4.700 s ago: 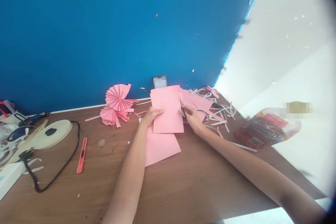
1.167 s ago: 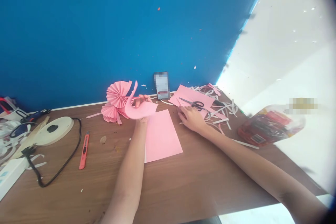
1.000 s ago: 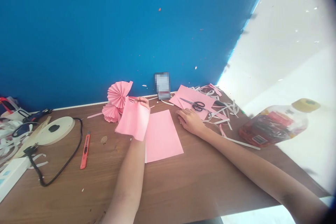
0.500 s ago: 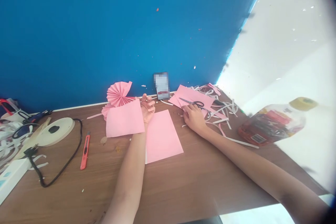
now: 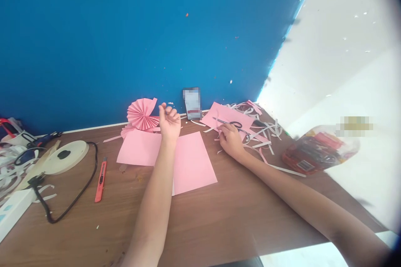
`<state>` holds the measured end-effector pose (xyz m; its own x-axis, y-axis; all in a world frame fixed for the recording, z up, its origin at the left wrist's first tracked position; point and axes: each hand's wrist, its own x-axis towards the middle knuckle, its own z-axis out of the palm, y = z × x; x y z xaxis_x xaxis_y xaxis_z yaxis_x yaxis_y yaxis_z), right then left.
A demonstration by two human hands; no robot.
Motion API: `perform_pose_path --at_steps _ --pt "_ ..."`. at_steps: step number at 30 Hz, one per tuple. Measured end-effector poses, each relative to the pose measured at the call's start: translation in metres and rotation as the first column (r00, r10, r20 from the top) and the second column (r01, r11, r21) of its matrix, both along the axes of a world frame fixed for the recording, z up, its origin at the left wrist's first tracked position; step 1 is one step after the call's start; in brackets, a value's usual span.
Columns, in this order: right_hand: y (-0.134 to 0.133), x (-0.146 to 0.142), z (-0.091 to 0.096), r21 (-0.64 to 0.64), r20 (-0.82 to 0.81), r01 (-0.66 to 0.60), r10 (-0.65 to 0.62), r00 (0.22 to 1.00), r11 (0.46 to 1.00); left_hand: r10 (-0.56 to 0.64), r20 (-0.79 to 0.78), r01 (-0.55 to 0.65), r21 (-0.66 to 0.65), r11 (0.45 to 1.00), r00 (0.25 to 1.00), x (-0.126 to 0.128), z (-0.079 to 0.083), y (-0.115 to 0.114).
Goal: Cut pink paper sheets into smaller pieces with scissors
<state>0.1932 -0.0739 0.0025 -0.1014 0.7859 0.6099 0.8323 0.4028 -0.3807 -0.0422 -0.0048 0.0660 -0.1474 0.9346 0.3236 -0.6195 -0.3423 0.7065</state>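
Note:
My left hand (image 5: 171, 124) is raised palm up, its fingers loosely bent and apart, with nothing in it. Just below it, one pink sheet (image 5: 139, 148) lies to the left of my wrist and another pink sheet (image 5: 194, 164) to the right. Behind the left sheet stands a pleated pink paper fan (image 5: 142, 113). My right hand (image 5: 231, 139) rests with bent, parted fingers at the near edge of a pink paper piece (image 5: 217, 112). Dark-handled scissors (image 5: 235, 124) lie on that paper, right by its fingers; no grip on them shows.
A red utility knife (image 5: 100, 180), a tape roll (image 5: 67, 157), a black cable (image 5: 83, 196) and a white power strip (image 5: 17, 210) are on the left. A phone (image 5: 192, 103) leans on the blue wall. Paper strips (image 5: 266, 127) and a bottle (image 5: 316, 150) are at right.
The left pink sheet, earlier tilted up against my left hand, now lies lower and flatter on the table. My left hand has risen away from it. My right hand has barely moved.

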Motion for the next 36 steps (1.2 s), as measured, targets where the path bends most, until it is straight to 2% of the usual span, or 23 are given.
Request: perform_pose_path --at_steps 1,2,3,4,5,6,7,8,9,11,16,18,19,21,23,24,26,28,31,34,36 --pt "-0.001 0.000 0.000 0.025 -0.037 0.010 -0.009 0.999 1.000 0.013 -0.153 -0.016 -0.016 1.000 0.988 0.000 -0.002 0.003" --pt "-0.001 0.000 0.001 0.047 -0.073 0.015 -0.011 0.997 0.999 -0.031 -0.379 0.016 -0.041 0.999 0.925 -0.001 -0.005 0.004" --pt "-0.002 0.000 0.001 0.065 -0.107 0.011 -0.004 0.994 0.998 -0.088 -0.602 0.061 -0.065 0.996 0.793 -0.001 -0.009 0.004" --pt "-0.003 0.001 0.002 0.084 -0.136 0.003 0.009 0.991 0.996 -0.141 -0.785 0.123 -0.082 0.989 0.604 -0.002 -0.012 0.002" --pt "-0.003 0.001 0.002 0.105 -0.159 -0.009 0.026 0.987 0.994 -0.183 -0.906 0.190 -0.118 0.975 0.381 -0.003 -0.015 0.000" --pt "-0.003 0.002 0.003 0.130 -0.176 -0.021 0.044 0.983 0.991 -0.201 -0.966 0.236 -0.160 0.958 0.161 -0.004 -0.017 -0.002" --pt "-0.003 0.002 0.003 0.157 -0.193 -0.029 0.059 0.979 0.987 -0.201 -0.979 0.260 -0.201 0.944 -0.025 -0.004 -0.018 -0.005" --pt "-0.002 0.003 0.004 0.185 -0.214 -0.027 0.067 0.974 0.982 -0.197 -0.966 0.264 -0.236 0.935 -0.167 -0.004 -0.018 -0.008" --pt "-0.002 0.004 0.005 0.208 -0.243 -0.018 0.070 0.968 0.978 -0.191 -0.945 0.254 -0.259 0.932 -0.264 -0.003 -0.016 -0.010" --pt "-0.001 0.005 0.007 0.231 -0.320 -0.001 0.077 0.944 0.973 -0.192 -0.912 0.217 -0.284 0.934 -0.363 0.000 -0.012 -0.013" --pt "-0.006 -0.002 0.020 0.170 -0.526 -0.044 0.128 0.841 0.984 -0.260 -0.867 0.051 -0.310 0.949 -0.426 0.011 -0.003 -0.017" --pt "-0.012 -0.010 0.027 0.080 -0.591 -0.162 0.178 0.787 0.984 -0.274 -0.857 0.001 -0.305 0.952 -0.436 0.014 -0.003 -0.017" --pt "-0.015 -0.015 0.030 0.032 -0.619 -0.272 0.233 0.750 0.962 -0.280 -0.854 -0.025 -0.300 0.954 -0.438 0.015 -0.003 -0.016" --pt "-0.022 -0.024 0.034 -0.102 -0.690 -0.512 0.310 0.654 0.853 -0.287 -0.860 -0.075 -0.283 0.956 -0.422 0.015 -0.004 -0.015" --pt "-0.025 -0.030 0.035 -0.190 -0.750 -0.638 0.309 0.585 0.747 -0.309 -0.868 -0.111 -0.289 0.951 -0.390 0.013 -0.004 -0.014" --pt "-0.026 -0.031 0.035 -0.207 -0.763 -0.667 0.309 0.568 0.716 -0.339 -0.864 -0.116 -0.319 0.941 -0.372 0.012 -0.004 -0.014" --pt "-0.023 -0.028 0.032 -0.209 -0.769 -0.691 0.321 0.553 0.692 -0.453 -0.827 -0.113 -0.441 0.890 -0.333 0.010 -0.003 -0.014" --pt "-0.017 -0.021 0.029 -0.214 -0.769 -0.689 0.316 0.556 0.692 -0.593 -0.756 -0.095 -0.593 0.800 -0.278 0.008 -0.003 -0.014" --pt "-0.005 -0.007 0.026 -0.249 -0.736 -0.632 0.281 0.616 0.734 -0.730 -0.647 -0.069 -0.736 0.674 -0.221 0.007 -0.002 -0.017" --pt "0.004 0.006 0.026 -0.285 -0.658 -0.577 0.281 0.699 0.766 -0.786 -0.550 -0.009 -0.817 0.576 -0.283 0.010 -0.002 -0.018" --pt "0.009 0.012 0.027 -0.309 -0.648 -0.544 0.246 0.721 0.780 -0.800 -0.497 0.046 -0.857 0.513 -0.336 0.013 -0.002 -0.019"
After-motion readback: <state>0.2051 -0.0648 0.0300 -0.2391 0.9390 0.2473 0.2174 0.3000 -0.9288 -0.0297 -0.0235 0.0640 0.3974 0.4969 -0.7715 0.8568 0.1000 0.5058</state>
